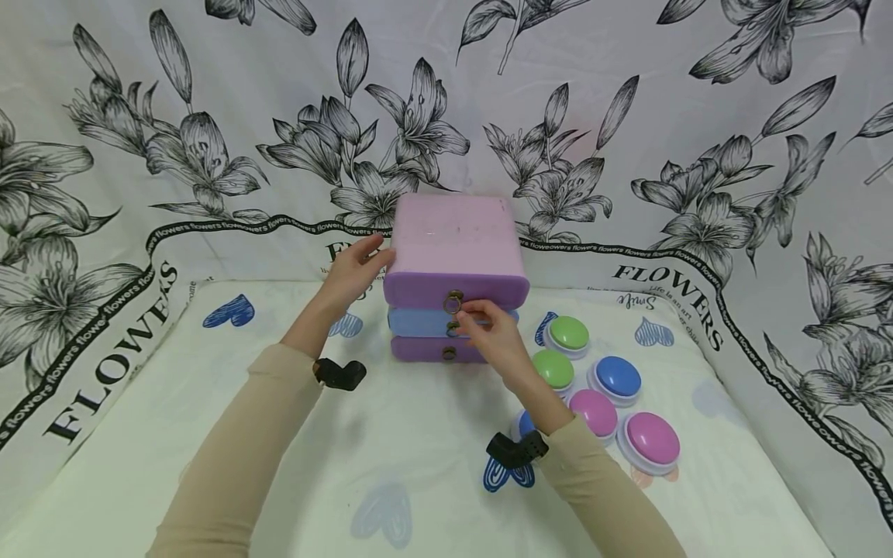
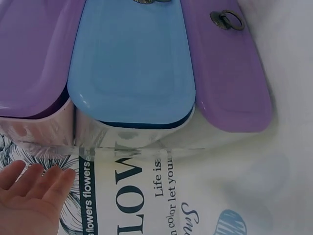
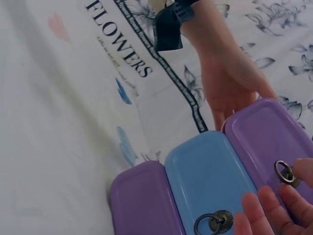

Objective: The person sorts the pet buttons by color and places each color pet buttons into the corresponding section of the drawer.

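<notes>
Your right hand [image 1: 495, 333] is up at the front of a pink-topped drawer unit [image 1: 453, 232], which stands on the pale cloth [image 1: 307, 480] near the floral backdrop [image 1: 432, 46]. Thumb and forefinger lie either side of the metal ring pull [image 1: 454, 295] on the top purple drawer [image 1: 418, 291]; cannot tell from the views whether they pinch the ring or merely lie close to it. Your other right fingers curve loosely below. Your left hand [image 1: 356, 267] is by the unit's left side, fingers nearly straight and side by side, unclamped; the tips look to be at the pink casing, but firm contact can't be confirmed. Below the top drawer sit a blue drawer [image 1: 417, 322], then a bottom purple drawer [image 1: 418, 349], each with its own metal pull. Left wrist view: narrow dark gap behind the top purple and blue fronts. To the unit's right, six domed buttons in white bases: two green [image 1: 568, 333], two pink [image 1: 652, 438], two blue [image 1: 618, 377], one blue partly hidden by your right forearm. Beige sleeves [image 1: 244, 442] reach near both wrists; each wrist carries a black camera [image 1: 518, 449]. Hearts are printed on the cloth.
</notes>
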### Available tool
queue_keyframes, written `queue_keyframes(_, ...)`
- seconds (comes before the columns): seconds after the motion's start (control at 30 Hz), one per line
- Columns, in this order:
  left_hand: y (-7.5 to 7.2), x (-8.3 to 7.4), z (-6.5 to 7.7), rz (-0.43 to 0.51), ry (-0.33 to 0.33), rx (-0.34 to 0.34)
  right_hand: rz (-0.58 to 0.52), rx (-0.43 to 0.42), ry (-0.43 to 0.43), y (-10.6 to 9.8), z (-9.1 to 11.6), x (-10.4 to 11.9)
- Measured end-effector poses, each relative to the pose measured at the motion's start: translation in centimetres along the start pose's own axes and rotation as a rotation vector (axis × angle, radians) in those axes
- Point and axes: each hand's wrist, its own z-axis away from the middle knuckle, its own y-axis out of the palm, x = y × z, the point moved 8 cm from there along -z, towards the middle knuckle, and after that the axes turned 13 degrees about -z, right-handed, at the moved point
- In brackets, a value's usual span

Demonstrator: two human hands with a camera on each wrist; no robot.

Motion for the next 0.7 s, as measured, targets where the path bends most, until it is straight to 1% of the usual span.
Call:
queue_keyframes(0.13, 0.4, -0.1, -0.2, 0.037, -0.006, 0.013, -0.067, 0.02, 0.055, 0.5, -0.2, -0.5)
queue_keyframes(0.2, 0.6, -0.3, -0.3, 0.07, 0.0, 0.015, -0.08, 0.033, 0.075, 0.8, -0.3, -0.7)
queue_keyframes(0.33, 0.8, -0.6, -0.5, 0.12, 0.024, -0.006, -0.077, 0.053, 0.099, 1.3, -0.5, -0.8)
queue_keyframes(0.47, 1.0, -0.9, -0.6, 0.127, 0.028, -0.018, -0.07, 0.075, 0.108, 1.8, -0.7, -0.6)
queue_keyframes(0.57, 1.0, -1.2, -0.3, 0.135, 0.018, -0.011, -0.064, 0.08, 0.11, 2.1, -0.8, -0.4)
queue_keyframes(0.7, 0.7, -2.3, 0.5, 0.15, 0.009, 0.004, -0.057, 0.07, 0.106, 2.2, -1.0, -0.3)
